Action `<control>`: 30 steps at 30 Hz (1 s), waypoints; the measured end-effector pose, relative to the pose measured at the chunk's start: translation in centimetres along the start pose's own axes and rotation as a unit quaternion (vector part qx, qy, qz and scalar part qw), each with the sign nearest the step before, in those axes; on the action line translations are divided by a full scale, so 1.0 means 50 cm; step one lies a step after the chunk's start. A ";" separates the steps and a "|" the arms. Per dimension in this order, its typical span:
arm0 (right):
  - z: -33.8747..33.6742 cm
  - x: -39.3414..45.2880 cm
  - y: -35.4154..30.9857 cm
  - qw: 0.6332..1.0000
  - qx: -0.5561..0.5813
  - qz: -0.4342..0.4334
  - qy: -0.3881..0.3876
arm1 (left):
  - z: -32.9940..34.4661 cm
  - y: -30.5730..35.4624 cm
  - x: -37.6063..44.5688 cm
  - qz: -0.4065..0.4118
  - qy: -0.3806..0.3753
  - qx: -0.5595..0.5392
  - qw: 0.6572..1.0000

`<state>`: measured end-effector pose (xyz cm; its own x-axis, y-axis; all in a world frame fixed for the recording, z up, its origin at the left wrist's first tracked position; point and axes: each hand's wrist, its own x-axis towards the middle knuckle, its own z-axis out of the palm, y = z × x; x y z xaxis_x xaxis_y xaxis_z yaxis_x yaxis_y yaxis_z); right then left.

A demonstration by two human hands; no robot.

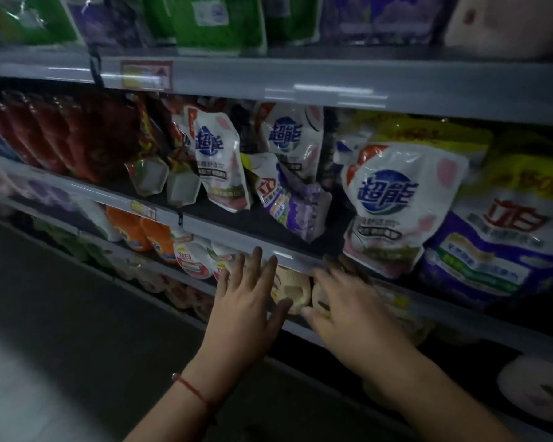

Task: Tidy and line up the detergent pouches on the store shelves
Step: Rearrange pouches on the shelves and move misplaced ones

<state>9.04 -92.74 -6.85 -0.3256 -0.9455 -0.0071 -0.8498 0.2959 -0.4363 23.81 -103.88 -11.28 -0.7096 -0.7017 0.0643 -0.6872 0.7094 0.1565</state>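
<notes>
Neither hand has a firm hold on anything: the left hand [246, 301] reaches with straight, spread fingers toward the lower shelf, fingertips at the grey shelf rail [224, 231], thumb beside a pale cream pouch [289, 288] that sits just under that rail. Beside it, the right hand [342, 304] lies over a second cream pouch [320, 303], fingers extended and blurred, so whether they curl round it cannot be told. A red string bracelet [193, 390] circles the left wrist. Above the rail, on the middle shelf, the detergent pouches stand unevenly: a white pouch with a blue logo [219, 161] tilts left of centre, a purple-and-white pouch [288, 199] leans in front of another white one [292, 138], and a large white pouch with a blue logo [396, 202] stands to the right, touching a big purple bag [498, 250]. Dark red packs [64, 135] fill the far left above the rail. Below the rail, left of the hands, stand orange bottles [141, 231]. Green packs [211, 23] sit on the top shelf.
</notes>
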 end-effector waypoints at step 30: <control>0.150 0.410 -0.036 0.940 -0.257 0.067 0.216 | 0.021 -0.295 0.244 0.162 0.003 -0.097 0.982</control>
<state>7.01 -113.66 -12.94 -0.4877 -0.7846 0.3827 -0.8410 0.5398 0.0350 25.13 -122.85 -13.83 -0.8846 -0.4427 0.1465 -0.3834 0.8694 0.3117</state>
